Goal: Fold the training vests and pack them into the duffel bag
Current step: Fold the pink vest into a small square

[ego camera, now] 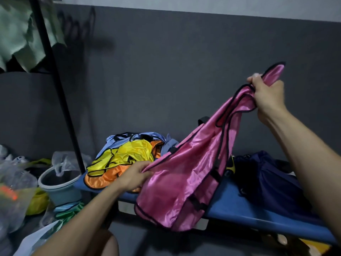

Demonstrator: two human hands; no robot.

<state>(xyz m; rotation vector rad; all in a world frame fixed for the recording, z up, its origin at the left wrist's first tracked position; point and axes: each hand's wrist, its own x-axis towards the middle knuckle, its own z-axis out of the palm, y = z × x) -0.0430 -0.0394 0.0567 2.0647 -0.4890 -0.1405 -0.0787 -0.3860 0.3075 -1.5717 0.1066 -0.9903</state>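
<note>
Two bare hands stretch a pink vest (186, 174) with black trim over the blue bench (239, 206). Her right hand (267, 95) is raised high near the bench's far edge, fingers curled tight round a bunched shoulder strap, while the left hand (134, 175) pinches the vest's lower edge, low over the bench's left end. Its hem droops past the bench's near edge. Behind the left hand, a heap of yellow, orange and pale blue vests (127, 154) lies on the left end of the bench. On the right end slumps the dark navy duffel bag (271, 180), just beside the pink vest. Left of the bench stands a pale bucket (59, 185) among plastic bags (16, 182).
</note>
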